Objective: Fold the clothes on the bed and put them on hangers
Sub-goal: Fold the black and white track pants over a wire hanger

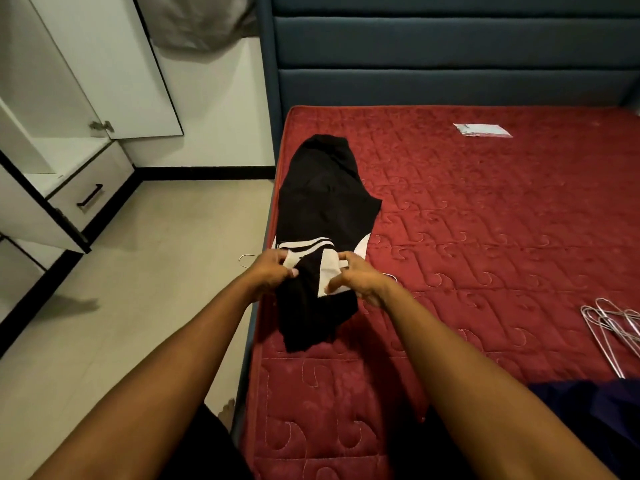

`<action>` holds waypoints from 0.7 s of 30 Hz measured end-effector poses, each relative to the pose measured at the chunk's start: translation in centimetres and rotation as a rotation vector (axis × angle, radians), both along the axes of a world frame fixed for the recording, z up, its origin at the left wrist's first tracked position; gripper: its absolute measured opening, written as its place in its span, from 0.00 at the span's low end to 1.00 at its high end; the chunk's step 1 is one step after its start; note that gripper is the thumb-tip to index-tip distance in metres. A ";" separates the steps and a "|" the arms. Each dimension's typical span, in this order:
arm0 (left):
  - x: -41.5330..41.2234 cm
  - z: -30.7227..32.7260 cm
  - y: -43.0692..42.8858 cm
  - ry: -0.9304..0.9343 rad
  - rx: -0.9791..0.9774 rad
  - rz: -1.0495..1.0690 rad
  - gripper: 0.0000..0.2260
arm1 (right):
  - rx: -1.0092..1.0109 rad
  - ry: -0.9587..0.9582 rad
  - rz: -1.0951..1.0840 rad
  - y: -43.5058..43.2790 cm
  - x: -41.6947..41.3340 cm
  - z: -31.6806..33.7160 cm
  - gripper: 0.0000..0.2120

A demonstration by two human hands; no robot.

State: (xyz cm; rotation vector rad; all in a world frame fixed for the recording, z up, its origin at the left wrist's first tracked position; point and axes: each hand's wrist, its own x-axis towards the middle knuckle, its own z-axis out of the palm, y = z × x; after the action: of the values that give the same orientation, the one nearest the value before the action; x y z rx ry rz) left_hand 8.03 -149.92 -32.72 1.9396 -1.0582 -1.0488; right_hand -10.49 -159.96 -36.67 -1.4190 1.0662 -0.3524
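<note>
A black garment with white stripes (322, 202) lies lengthwise near the left edge of the red mattress (485, 220). My left hand (270, 271) grips its white striped band at the left. My right hand (360, 277) pinches a white panel of the same garment on the right. A thin wire hanger (246, 258) lies under the cloth: its hook pokes out by my left hand, and a bit of wire shows beside my right wrist. The rest of that hanger is hidden by the fabric.
Several wire hangers (613, 323) lie at the right edge of the mattress. A dark blue garment (595, 410) sits at the lower right. A white packet (483, 129) lies near the padded headboard (450, 64). An open white wardrobe (69, 168) stands left, across the tiled floor.
</note>
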 end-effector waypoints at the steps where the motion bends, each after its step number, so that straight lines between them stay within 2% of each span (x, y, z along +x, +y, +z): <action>1: 0.3 0.3 -0.9 -0.065 -0.078 0.007 0.12 | -0.046 0.013 0.003 -0.9 0.2 0.2 0.33; 3: 1.2 0.7 -3.0 -0.193 -0.220 0.081 0.12 | -0.162 -0.030 -0.082 -2.9 1.2 1.4 0.28; 5: 2.0 1.3 -4.7 -0.296 -0.336 0.119 0.14 | -0.249 -0.073 -0.208 -5.0 2.2 2.3 0.30; 8: 2.9 1.7 -6.4 -0.310 -0.379 0.187 0.19 | -0.499 0.117 -0.313 -6.3 2.7 2.3 0.33; 10: 3.1 0.9 -6.1 -0.315 -0.378 0.325 0.17 | -0.763 0.173 -0.300 -5.6 2.5 1.3 0.28; 12: 2.6 -1.0 -4.6 -0.353 -0.376 0.485 0.11 | -0.928 0.118 -0.203 -4.1 2.4 0.2 0.18; 15: 0.8 -3.7 -1.0 -0.344 -0.284 0.733 0.05 | -0.861 0.110 0.126 -2.1 3.0 -1.1 0.12; 17: -0.2 -5.2 0.5 -0.291 -0.138 0.782 0.07 | -0.854 0.217 0.290 -1.3 3.6 -2.1 0.17; 19: -0.7 -5.9 0.8 -0.284 0.002 0.715 0.15 | -0.893 0.340 0.327 -0.7 4.3 -2.7 0.27; 21: -0.7 -5.5 0.4 -0.270 0.070 0.674 0.19 | -0.980 0.450 0.345 -0.5 4.6 -2.9 0.27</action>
State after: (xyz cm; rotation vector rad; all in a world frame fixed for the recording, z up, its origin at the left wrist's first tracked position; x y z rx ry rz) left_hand 7.29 -149.48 -38.18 2.2949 -0.4235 -0.4608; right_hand -5.90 -160.44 -39.55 -2.6135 1.0024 -0.3194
